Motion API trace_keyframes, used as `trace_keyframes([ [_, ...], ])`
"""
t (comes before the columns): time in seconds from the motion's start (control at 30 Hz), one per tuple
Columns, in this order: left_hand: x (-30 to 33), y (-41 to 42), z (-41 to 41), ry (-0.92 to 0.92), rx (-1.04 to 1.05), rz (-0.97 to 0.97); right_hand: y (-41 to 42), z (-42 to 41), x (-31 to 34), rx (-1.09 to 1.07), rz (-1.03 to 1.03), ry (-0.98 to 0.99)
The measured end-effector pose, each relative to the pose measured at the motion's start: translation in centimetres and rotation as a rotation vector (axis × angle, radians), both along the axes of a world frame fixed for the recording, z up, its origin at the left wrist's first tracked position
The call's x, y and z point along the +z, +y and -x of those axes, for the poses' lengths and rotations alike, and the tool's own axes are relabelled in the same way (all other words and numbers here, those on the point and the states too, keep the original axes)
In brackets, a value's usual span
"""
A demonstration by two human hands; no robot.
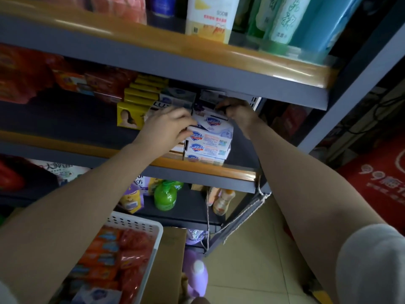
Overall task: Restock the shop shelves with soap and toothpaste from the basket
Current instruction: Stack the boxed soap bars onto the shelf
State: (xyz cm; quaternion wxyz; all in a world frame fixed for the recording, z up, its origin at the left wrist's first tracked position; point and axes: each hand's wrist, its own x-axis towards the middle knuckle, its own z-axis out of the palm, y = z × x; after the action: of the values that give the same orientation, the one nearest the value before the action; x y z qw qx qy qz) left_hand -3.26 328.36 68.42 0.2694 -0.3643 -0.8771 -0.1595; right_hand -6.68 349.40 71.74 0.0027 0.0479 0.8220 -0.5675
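Squaring up the top soap box point(211, 122) on the shelf point(197, 168) stack, left hand point(168, 126) pinching its nine-o'clock end, right hand point(237, 113) curled at two o'clock, long axis running nine-to-three.

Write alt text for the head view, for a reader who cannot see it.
Both hands reach onto a middle shop shelf: the left hand holds the top white Safeguard soap box on a stack, and the right hand touches its far end. A white basket of orange and red packs sits lower left.
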Motion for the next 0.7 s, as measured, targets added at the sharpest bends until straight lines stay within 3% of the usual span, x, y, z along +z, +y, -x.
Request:
trace_keyframes([
  [0.1, 0.4, 0.2, -0.3, 0.013, 0.033, 0.038, 0.4, 0.4, 0.6, -0.227, 0.099, 0.113],
  [0.17, 0.6, 0.5, -0.4, 0.004, 0.049, 0.068, 1.1, 1.2, 0.9, -0.334, 0.012, 0.139],
  [0.3, -0.2, 0.5, -0.1, -0.036, 0.059, 0.071, 1.7, 3.5, -0.2, -0.264, -0.125, 0.002],
  [0.53, -1.5, 0.4, 0.6, -0.009, 0.043, 0.016, 1.7, 3.4, -2.2, -0.25, 0.089, -0.098],
  [0.7, -1.6, 0.4, 0.9, -0.018, 0.006, -0.012, 3.2, 4.1, -3.4, -0.058, 0.03, -0.048],
])
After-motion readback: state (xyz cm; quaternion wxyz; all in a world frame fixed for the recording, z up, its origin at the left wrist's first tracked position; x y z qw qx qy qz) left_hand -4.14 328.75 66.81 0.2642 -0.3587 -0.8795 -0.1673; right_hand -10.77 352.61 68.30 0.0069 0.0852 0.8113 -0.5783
